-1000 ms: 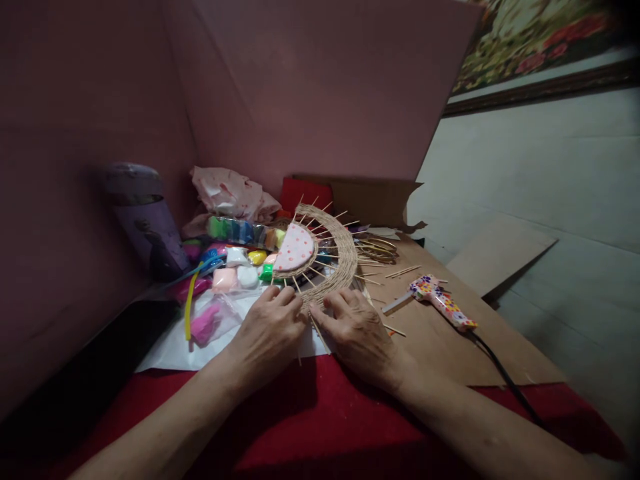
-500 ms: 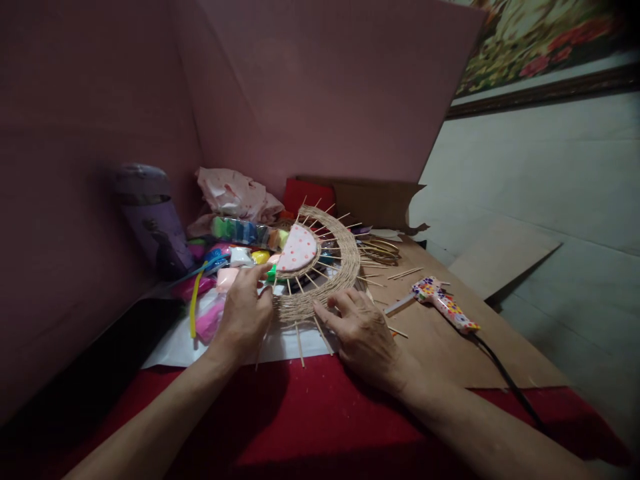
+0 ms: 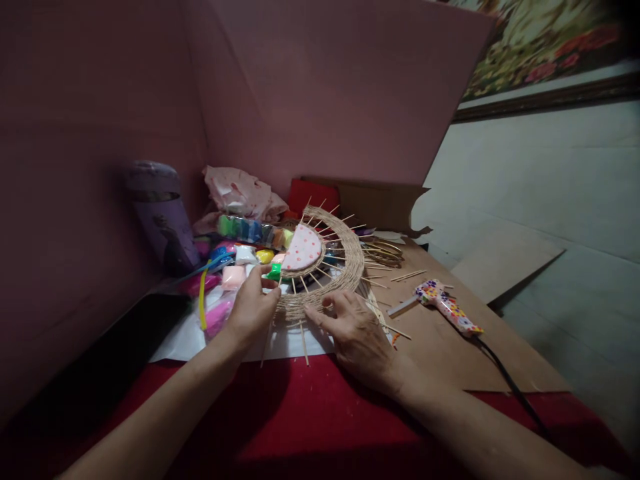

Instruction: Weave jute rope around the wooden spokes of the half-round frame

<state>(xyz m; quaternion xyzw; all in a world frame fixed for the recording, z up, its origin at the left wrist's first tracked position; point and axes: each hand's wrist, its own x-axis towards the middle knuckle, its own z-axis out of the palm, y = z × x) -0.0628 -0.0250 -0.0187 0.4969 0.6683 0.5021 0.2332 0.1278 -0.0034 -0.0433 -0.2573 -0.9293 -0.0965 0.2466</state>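
While both hands sit at its near edge, the woven piece (image 3: 350,263) lies flat mid-table, partly on a white paper sheet (image 3: 180,343) & partly on brown cardboard (image 3: 450,353). It's a half-ring of wound twine w/ thin wooden sticks poking out all round like rays, & a pink dotted half-disc (image 3: 301,248) at its centre.

Left hand (image 3: 250,310) is at the piece's near-left rim. Its fingers are curled in, w/ thumb & forefinger pinched together on the rim there; can't tell whether a stick is also in the pinch. Right hand (image 3: 357,330) rests on the near-right rim, palm down. Its fingers are loosely spread & a bit bent, tips touching the twine, gripping nothing.

Left of the piece sits a heap of coloured clay packs (image 3: 245,231). Farther back are a crumpled pink bag (image 3: 240,193) & a purple tumbler (image 3: 160,213), close to the pink wall.

Right of the piece, loose sticks (image 3: 407,275) lie on the cardboard. Beyond them a glue gun (image 3: 447,305) w/ a bright spotted pattern lies on its side, well apart from the right hand, its black cord (image 3: 510,390) running off near-right. Red cloth (image 3: 310,413) covers the near table under both forearms. Far right hangs a framed flower painting (image 3: 540,47).
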